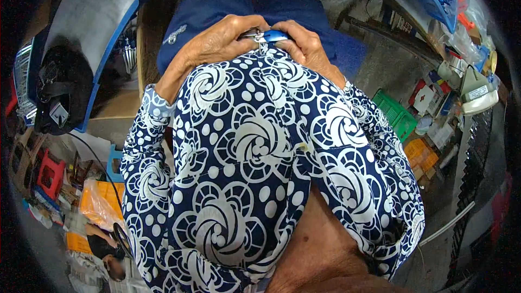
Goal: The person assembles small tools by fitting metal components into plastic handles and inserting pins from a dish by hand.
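Observation:
Both hands meet in front of my body, above my dark blue trousers point(217, 0). Between them is a small tool point(275, 36) with a glossy blue handle and silver metal parts; its exact kind is too small to make out. My left hand point(225, 37) pinches the silver end, thumb below and fingers curled above. At the blue end, my right hand point(305, 44) grips with thumb and bent fingers. The fingers partly cover the tool.
At the left stands a blue-edged tray point(97, 13) with a black bag point(62, 84) on it. Another blue tray point(415, 0), upper right, bears blue pieces. A green crate point(395, 114), a red stool point(51, 175) and orange packages point(103, 203) lie around. A person point(103, 244) appears lower left.

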`<state>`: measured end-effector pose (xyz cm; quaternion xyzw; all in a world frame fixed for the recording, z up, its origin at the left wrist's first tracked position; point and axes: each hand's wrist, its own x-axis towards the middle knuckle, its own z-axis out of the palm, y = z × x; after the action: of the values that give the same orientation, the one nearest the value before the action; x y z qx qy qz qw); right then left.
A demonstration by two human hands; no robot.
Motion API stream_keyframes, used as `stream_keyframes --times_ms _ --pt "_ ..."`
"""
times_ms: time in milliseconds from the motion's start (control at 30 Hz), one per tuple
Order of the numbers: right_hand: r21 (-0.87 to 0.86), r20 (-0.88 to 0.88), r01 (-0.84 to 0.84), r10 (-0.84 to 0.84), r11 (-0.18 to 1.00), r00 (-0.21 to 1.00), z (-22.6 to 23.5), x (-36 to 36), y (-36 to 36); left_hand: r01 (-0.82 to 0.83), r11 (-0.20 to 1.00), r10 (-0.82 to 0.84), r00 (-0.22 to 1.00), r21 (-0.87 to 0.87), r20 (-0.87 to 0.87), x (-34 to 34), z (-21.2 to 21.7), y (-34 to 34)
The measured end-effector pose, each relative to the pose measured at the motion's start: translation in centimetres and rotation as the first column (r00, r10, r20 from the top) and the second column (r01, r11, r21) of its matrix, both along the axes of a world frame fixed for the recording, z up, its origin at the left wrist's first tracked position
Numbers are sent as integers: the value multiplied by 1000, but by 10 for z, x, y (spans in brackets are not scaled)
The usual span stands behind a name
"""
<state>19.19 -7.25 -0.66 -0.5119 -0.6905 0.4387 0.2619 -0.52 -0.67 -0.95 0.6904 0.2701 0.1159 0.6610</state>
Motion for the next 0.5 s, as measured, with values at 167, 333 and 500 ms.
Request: stream_keyframes --times_ms 167,333,500 --pt "14 0 17 -17 1000 1000 -3 -4 -2 -14 1000 14 1000 19 11 -2 -7 -3" --pt "35 -36 -24 25 999 999 -4 -2 -2 -22 1000 21 999 17 49 -3 -7 -6" --pt "59 -14 -49 50 997 999 -1 -2 -2 -47 997 45 999 64 31 -4 0 -8"
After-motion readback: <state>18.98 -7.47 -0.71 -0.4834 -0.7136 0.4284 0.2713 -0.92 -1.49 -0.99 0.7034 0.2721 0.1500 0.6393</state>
